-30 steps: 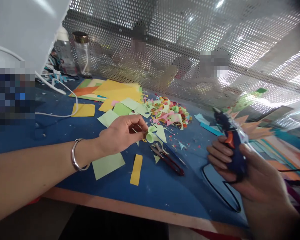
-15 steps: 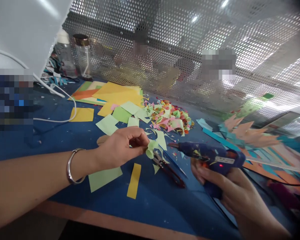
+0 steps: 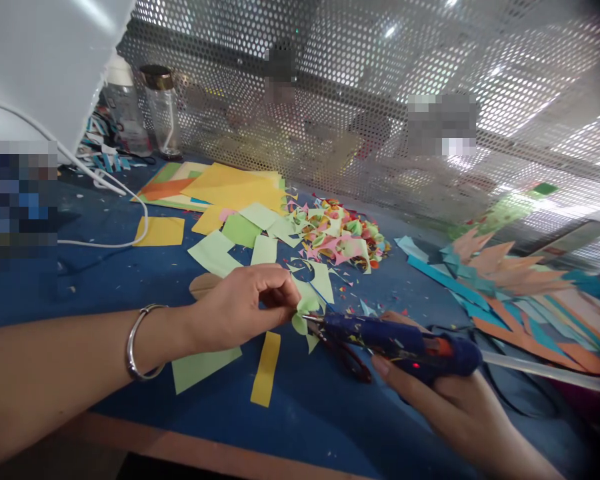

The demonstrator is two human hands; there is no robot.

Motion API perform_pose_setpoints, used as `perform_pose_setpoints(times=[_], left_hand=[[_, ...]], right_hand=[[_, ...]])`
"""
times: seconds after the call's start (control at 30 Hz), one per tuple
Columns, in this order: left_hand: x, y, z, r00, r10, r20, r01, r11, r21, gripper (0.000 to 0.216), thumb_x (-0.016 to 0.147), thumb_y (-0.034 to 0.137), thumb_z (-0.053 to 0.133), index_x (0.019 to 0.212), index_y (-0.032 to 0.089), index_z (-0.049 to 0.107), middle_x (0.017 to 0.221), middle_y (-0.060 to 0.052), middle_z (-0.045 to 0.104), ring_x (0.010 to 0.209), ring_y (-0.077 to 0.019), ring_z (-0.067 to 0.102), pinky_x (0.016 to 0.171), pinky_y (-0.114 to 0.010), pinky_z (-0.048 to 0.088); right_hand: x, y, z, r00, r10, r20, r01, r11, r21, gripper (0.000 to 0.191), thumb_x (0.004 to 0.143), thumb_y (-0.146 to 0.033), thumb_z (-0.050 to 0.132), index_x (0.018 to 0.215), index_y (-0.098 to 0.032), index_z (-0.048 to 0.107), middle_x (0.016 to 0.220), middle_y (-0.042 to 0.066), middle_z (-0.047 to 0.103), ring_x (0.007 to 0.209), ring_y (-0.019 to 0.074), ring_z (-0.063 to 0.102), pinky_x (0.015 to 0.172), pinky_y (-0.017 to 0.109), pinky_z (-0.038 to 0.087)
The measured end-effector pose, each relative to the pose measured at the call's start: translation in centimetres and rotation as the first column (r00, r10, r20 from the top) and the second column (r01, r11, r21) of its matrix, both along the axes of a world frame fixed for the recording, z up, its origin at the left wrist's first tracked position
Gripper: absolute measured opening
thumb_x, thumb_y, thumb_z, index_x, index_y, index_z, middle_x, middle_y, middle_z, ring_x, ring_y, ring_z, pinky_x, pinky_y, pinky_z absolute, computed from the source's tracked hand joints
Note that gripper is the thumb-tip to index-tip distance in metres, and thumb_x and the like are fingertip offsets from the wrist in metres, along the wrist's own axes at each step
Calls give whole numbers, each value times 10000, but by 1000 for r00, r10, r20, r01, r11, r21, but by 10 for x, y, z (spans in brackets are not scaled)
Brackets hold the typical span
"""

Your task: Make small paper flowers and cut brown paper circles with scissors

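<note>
Pinched between the fingertips of my left hand (image 3: 250, 303) is a small curled piece of light green paper (image 3: 306, 308). My right hand (image 3: 435, 407) grips a blue hot glue gun (image 3: 380, 337) by its handle, with a red light lit on its side and a glue stick (image 3: 545, 372) out of its back. The nozzle meets the green paper; whether glue is coming out cannot be made out. Under the gun lie scissors (image 3: 353, 363), partly hidden. A yellow paper strip (image 3: 266, 370) and a pale green sheet (image 3: 205, 367) rest near my left hand.
Behind my hands are paper squares (image 3: 243, 230), yellow sheets (image 3: 235, 187) and a pile of colourful curled scraps (image 3: 350, 233). Orange and blue cut paper (image 3: 500, 267) lies right. Bottles (image 3: 161, 113) and a white cable (image 3: 105, 243) are left. A perforated metal screen (image 3: 220, 113) closes the back.
My right hand has brought the glue gun leftward and slightly down, so its nozzle now reaches the green paper. My left hand keeps its pinch, nearly in place.
</note>
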State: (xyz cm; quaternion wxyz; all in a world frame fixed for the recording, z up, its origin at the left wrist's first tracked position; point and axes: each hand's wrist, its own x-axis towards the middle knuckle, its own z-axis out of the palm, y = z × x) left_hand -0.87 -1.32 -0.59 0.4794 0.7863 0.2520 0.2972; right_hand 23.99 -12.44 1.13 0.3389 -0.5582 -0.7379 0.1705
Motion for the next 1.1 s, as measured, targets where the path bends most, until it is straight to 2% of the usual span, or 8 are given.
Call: perform_pose_setpoints(times=[0.3, 0.5, 0.93, 1.1], left_hand=[[-1, -1, 3, 1000, -14, -24, 15, 999, 46, 66, 809, 95, 609, 793, 152, 637, 878, -31, 649, 755, -102, 622, 688, -215, 502], [-1, -2, 1, 1000, -19, -13, 19, 999, 35, 63, 816, 105, 603, 790, 147, 641, 881, -36, 648, 734, -107, 618, 672, -228, 506], [-1, -2, 2, 999, -4, -41, 7, 998, 66, 80, 794, 87, 594, 783, 147, 644, 873, -33, 661, 726, -103, 624, 663, -218, 509], [-1, -3, 3, 999, -7, -45, 10, 998, 67, 76, 791, 92, 598, 783, 148, 648, 875, -34, 662, 725, -104, 622, 668, -224, 516]], right_hand=[[2, -3, -4, 999, 7, 33, -8, 999, 31, 174, 819, -190, 627, 697, -303, 578, 654, -8, 589, 543, 226, 604, 456, 327, 535], [12, -6, -14, 987, 60, 147, -62, 998, 12, 128, 868, -177, 570, 791, -277, 590, 761, 8, 637, 681, 216, 651, 544, 276, 547], [6, -4, -6, 982, 87, 169, -93, 995, 26, 121, 915, -226, 556, 796, -240, 576, 711, -2, 566, 616, 170, 556, 544, 270, 500], [11, -6, -11, 980, 85, 181, -92, 995, 32, 132, 893, -192, 560, 788, -261, 602, 785, 22, 646, 693, 205, 624, 557, 289, 504]])
